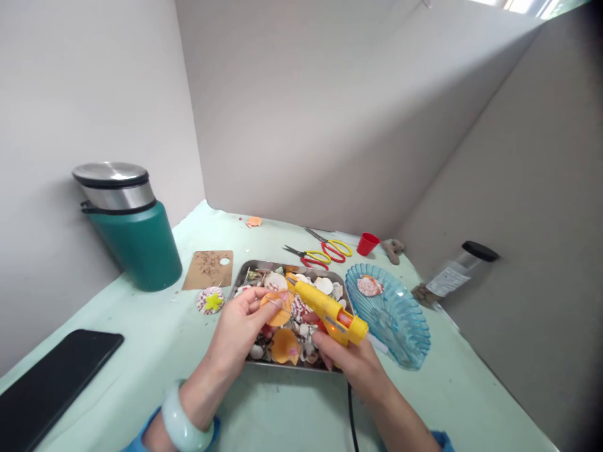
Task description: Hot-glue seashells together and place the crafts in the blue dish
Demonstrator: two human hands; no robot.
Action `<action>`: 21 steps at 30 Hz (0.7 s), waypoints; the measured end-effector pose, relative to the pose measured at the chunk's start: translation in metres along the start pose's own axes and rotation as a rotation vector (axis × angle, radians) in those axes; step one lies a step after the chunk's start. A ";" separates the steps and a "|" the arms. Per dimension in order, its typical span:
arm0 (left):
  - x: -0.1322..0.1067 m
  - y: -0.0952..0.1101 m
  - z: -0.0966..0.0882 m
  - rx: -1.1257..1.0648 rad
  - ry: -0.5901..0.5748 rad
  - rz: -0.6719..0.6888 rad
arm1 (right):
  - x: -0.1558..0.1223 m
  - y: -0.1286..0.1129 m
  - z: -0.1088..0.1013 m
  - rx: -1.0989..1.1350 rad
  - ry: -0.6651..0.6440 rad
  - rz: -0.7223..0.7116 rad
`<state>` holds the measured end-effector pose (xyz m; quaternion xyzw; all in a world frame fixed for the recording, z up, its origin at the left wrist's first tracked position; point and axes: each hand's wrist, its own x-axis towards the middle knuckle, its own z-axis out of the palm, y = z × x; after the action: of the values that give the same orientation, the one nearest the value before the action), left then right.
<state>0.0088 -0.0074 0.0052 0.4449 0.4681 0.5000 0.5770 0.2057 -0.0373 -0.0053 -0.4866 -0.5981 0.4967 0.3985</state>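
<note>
My left hand [240, 326] pinches an orange scallop shell [277, 309] over a metal tray [245, 271] full of mixed seashells. My right hand [351, 363] grips a yellow glue gun [330, 311], whose nozzle points left and touches the top of that shell. A second orange shell [284, 346] lies in the tray just below. A black cord [351, 414] runs from the gun toward me. A pale bangle [181, 420] sits on my left wrist.
A blue shell-shaped dish [400, 326] with one shell stands right of the tray. Behind are scissors [325, 252], a red cup [367, 243], a brown card [209, 270] and a shell with a yellow star [210, 301]. A green flask [129, 226] and a black phone [51, 383] sit left.
</note>
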 end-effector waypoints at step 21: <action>0.003 0.007 0.000 -0.134 0.118 0.023 | 0.001 -0.001 0.001 -0.037 -0.020 -0.032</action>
<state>0.0077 -0.0042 0.0114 0.3804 0.4614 0.5622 0.5713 0.2045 -0.0362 -0.0039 -0.4791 -0.6189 0.4840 0.3912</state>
